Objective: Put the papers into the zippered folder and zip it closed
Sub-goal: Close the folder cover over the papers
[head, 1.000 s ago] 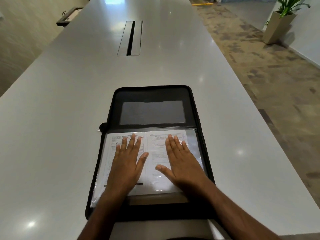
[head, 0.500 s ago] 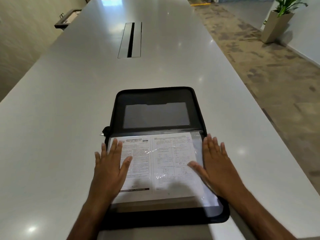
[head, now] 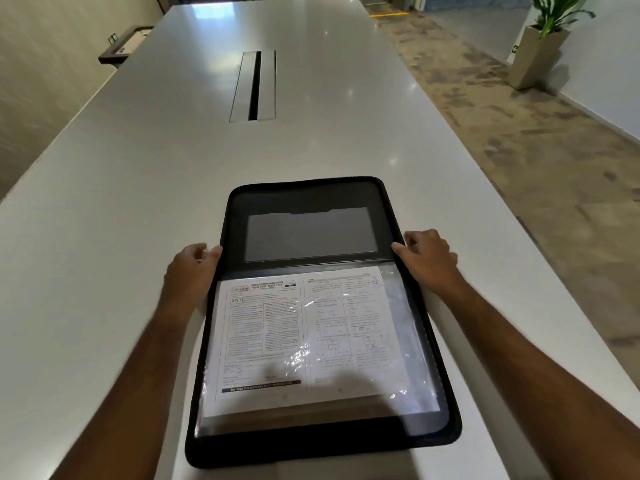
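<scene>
Now I am gripping the folder [head: 388, 216] lid: left hand [head: 194, 268] and right hand [head: 427, 259] are leaving the papers [head: 304, 337], each curling onto a side edge. Papers are lying sleeved inside, on the table [head: 121, 202]; closing and zipping are coming next.

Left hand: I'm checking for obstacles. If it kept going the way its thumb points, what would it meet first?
The left hand already has its thumb at the far flap's edge of the open folder.

Black zippered folder [head: 311, 195] lies open; printed papers [head: 304, 337] under its clear sleeve.
</scene>
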